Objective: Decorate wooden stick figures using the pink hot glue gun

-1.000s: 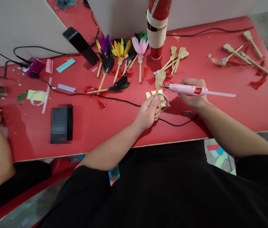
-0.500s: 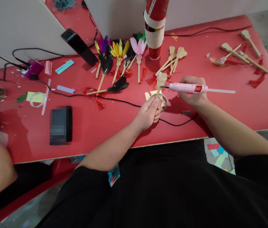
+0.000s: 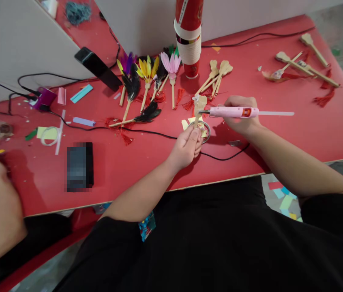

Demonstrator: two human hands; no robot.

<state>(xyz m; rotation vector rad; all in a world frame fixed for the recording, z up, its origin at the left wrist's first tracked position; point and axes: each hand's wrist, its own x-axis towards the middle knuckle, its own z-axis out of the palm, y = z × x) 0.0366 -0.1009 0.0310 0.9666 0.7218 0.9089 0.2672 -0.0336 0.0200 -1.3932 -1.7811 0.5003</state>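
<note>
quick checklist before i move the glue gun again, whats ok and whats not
1. Wooden stick gripped by the left hand: ok, held by its handle, broad end up.
2. Pink glue gun held in the right hand: ok.
3. Glue stick loaded: ok, a length juts from the rear.
4. Metal nozzle touching the wood: cannot tell, it overlaps the broad end in view.
5. Nozzle hot: cannot tell.
6. Black cord clear of hands: not ok, it passes beneath the left hand.
</note>
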